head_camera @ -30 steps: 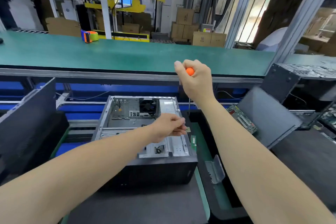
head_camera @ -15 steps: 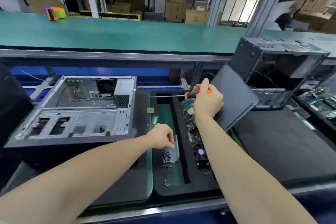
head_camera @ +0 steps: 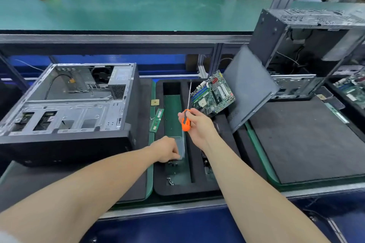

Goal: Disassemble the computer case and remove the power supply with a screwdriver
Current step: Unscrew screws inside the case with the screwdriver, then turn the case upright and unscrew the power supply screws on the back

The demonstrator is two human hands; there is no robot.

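Note:
An open computer case (head_camera: 69, 108) lies on its side at the left, with the grey power supply (head_camera: 120, 83) in its far right corner. My right hand (head_camera: 199, 124) grips an orange-handled screwdriver (head_camera: 186, 119) above the black foam tray (head_camera: 195, 183), shaft pointing away from me. My left hand (head_camera: 167, 150) reaches down with fingers curled at a small clear plastic box (head_camera: 180, 146) in the tray's green slot. What the fingertips hold is hidden. Loose screws (head_camera: 170, 181) lie in the slot nearer me.
A motherboard (head_camera: 213, 92) leans in the tray against a dark side panel (head_camera: 248, 87). A RAM stick (head_camera: 157, 117) lies beside the tray. A second open case (head_camera: 308, 49) stands at the right behind a black mat (head_camera: 308, 144). A green conveyor (head_camera: 138, 12) runs behind.
My left hand moved from the case over to the clear box in the tray. My right hand came down with the screwdriver and turned its shaft from sideways to pointing away.

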